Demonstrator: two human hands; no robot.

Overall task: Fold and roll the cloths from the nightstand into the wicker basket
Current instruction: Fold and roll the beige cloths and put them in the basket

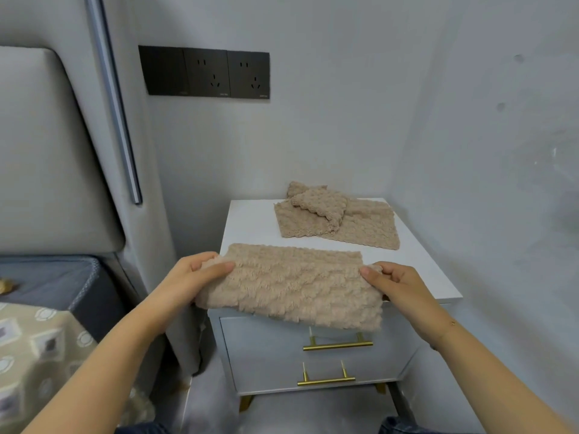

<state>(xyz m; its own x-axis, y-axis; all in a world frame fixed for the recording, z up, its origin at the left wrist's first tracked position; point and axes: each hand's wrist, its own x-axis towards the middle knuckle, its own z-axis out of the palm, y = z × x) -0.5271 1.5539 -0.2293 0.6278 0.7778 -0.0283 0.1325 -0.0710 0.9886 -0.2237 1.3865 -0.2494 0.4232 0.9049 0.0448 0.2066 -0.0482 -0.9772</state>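
You are pinching the near cloth (291,286) at its two short ends — your left hand (191,277) with thumb on top and fingers curled under the left edge, your right hand (398,286) clamping the right edge the same way — probably so it is staying taut and square for a fold, its far part lying on the nightstand (250,220) and its near edge hanging over the front above the drawer handles (337,344). The remaining cloths (338,220) are waiting in a loose heap at the far right of the top, out of your working space — the wicker basket is not showing in this view.
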